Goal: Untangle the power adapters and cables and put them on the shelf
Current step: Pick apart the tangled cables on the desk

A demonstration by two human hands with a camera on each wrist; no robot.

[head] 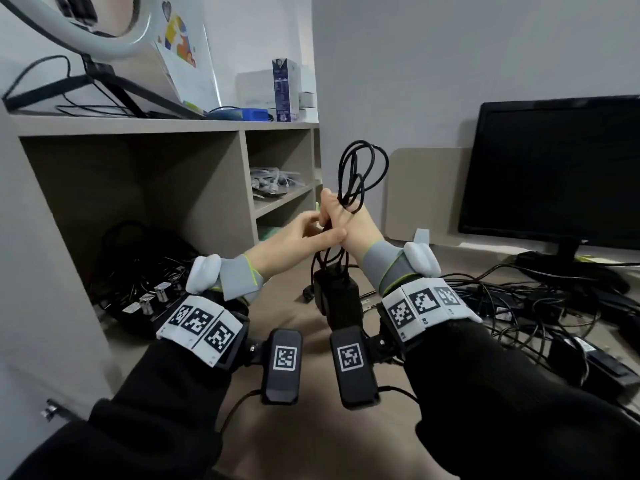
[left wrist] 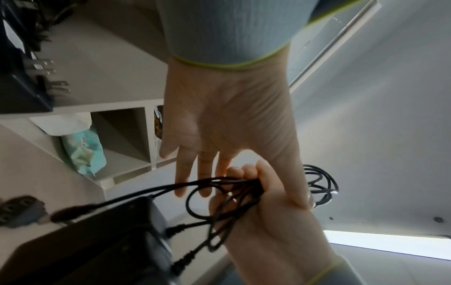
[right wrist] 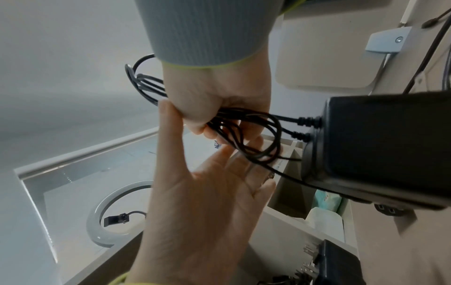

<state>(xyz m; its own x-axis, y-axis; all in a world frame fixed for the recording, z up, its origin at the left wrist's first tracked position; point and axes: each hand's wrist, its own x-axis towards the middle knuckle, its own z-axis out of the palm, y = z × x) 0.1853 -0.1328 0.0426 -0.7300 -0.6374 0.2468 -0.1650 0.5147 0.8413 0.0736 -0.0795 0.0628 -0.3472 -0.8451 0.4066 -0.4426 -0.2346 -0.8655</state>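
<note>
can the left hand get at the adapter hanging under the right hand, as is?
Probably yes. The left hand is open beside the right hand, which grips the coiled cable. The adapter hangs just below them, with nothing between it and the left hand.

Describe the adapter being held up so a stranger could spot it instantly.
Start at the black monitor on the right, then look left to the two hands meeting mid-air. The power adapter dangles under the right hand, which grips its looped cable. It alone hangs off the floor.
</note>
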